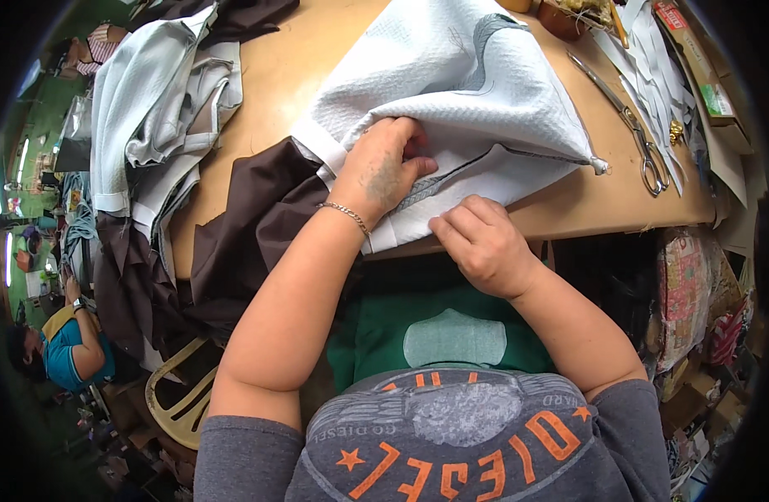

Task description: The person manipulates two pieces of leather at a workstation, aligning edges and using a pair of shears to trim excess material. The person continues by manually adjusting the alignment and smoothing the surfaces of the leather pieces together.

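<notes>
A white textured cloth piece [451, 75] with dark grey overcast seams lies folded open at the table's front edge. Brown cloth [259, 209] extends from its left side and hangs over the edge. My left hand [389, 163] is curled on the upper fold, its fingertips partly hidden in the cloth and its thumb beside a grey seam. At the near hem, my right hand [485, 247] has its fingers bent and closed on the white cloth; the fingertips are partly hidden.
Scissors [640, 142] lie on the tan table [652, 213] at the right, beside white strips [652, 67]. Several white and brown cloth pieces [150, 109] are heaped at the left. A plastic chair [179, 410] stands lower left; a person [75, 347] sits beyond it.
</notes>
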{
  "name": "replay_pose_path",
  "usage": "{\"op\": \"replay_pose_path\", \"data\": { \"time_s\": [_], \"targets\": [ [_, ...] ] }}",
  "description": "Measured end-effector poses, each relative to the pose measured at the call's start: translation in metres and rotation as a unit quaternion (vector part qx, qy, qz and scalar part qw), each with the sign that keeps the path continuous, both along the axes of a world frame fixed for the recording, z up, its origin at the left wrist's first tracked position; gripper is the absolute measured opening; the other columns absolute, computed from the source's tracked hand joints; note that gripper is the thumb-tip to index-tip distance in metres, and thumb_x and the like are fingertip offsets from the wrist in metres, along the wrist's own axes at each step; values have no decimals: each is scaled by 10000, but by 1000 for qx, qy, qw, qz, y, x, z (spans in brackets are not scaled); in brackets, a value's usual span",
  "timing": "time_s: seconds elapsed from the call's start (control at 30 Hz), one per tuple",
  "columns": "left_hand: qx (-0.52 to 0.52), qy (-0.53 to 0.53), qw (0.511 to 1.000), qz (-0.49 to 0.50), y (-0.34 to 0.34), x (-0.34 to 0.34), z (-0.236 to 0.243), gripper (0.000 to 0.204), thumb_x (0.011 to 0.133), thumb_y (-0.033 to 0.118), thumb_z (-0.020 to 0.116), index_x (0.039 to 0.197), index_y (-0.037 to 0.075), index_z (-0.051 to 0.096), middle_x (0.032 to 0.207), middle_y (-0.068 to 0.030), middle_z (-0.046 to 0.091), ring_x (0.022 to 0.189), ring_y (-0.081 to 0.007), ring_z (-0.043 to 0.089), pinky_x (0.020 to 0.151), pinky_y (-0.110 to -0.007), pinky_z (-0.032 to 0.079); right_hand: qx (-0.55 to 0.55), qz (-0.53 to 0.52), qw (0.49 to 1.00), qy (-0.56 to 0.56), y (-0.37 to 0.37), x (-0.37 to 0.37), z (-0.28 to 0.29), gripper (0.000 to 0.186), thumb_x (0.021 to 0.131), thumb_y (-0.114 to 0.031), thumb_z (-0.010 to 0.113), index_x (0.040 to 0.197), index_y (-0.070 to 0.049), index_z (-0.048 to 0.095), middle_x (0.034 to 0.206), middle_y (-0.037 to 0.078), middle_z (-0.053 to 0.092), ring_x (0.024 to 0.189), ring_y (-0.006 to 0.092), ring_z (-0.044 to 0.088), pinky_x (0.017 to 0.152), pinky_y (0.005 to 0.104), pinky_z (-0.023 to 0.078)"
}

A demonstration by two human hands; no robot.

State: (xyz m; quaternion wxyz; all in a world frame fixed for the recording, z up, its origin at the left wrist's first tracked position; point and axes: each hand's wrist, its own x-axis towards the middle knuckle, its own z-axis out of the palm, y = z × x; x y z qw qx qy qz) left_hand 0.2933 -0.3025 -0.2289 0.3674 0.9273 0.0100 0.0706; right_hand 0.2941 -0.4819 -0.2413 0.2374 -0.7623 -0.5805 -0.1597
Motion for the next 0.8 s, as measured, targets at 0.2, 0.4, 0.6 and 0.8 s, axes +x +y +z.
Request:
{"op": "replay_pose_path", "data": {
  "time_s": [0.2, 0.4, 0.6, 0.8],
  "targets": [
    [96, -133, 985, -48, -1, -16, -7, 131, 707, 97, 646, 773, 27, 557, 725, -115, 530, 702, -294, 528, 616, -360, 432, -23, 7, 1000, 2, -1, -14, 3, 200, 645, -139, 512, 804, -26, 557, 695, 30, 443, 683, 171, 467, 613, 270, 416],
    [240, -82, 965, -64, -10, -49, 2, 441, 754, 412, 567, 1029, 68, 551, 1018, -109, 489, 1005, -279, 450, 799, -370, 405, -7, 17, 997, 76, -8, -19, 1, 226, 662, -121, 529, 854, -12, 578, 744, 45, 500, 707, 195, 501, 621, 296, 441],
    [258, -44, 965, -28, -9, -57, -4, 709, 692, 564, 560, 1241, 134, 431, 1301, -103, 307, 1244, -260, 248, 943, -426, 312, -6, 31, 979, 203, -11, 12, 43, 206, 618, 35, 624, 813, -19, 585, 788, 88, 516, 728, 255, 512, 648, 333, 436],
    [218, -33, 975, -29, -7, -56, -6, 744, 657, 561, 597, 1255, 156, 418, 1322, -93, 292, 1257, -243, 238, 949, -447, 300, -118, 5, 982, 150, 7, 27, 41, 117, 657, -7, 581, 767, -27, 549, 809, 89, 467, 805, 267, 482, 719, 356, 424]
  ]
}}
